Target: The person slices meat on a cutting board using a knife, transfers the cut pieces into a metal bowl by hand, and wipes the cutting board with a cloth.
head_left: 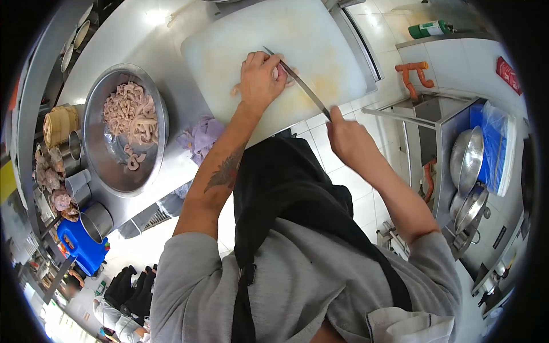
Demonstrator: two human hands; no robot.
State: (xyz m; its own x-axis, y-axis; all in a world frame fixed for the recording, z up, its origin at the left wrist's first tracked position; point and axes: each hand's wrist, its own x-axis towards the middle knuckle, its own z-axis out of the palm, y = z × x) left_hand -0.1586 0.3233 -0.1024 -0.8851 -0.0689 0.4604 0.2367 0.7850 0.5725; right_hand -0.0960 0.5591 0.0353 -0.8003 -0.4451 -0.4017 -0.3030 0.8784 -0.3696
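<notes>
My left hand (260,80) presses down on a pale pink piece of meat (278,72) on the white cutting board (229,43), its fingers curled over it. Most of that piece is hidden under the fingers. In my right hand (353,139) is the handle of a long knife (306,90). The blade slants up and left across the board, its tip just beyond my left fingers, and lies against or very near the meat. A large steel bowl (91,143) to the left holds a heap of pale pink strips of meat (132,108).
A purple cloth (203,137) lies on the steel counter (177,80) between bowl and board. Metal pots (96,222) and a blue jug (84,246) stand at the left. Steel bowls (466,160) are on the right-hand shelf. Other people (128,297) are in the background, lower left.
</notes>
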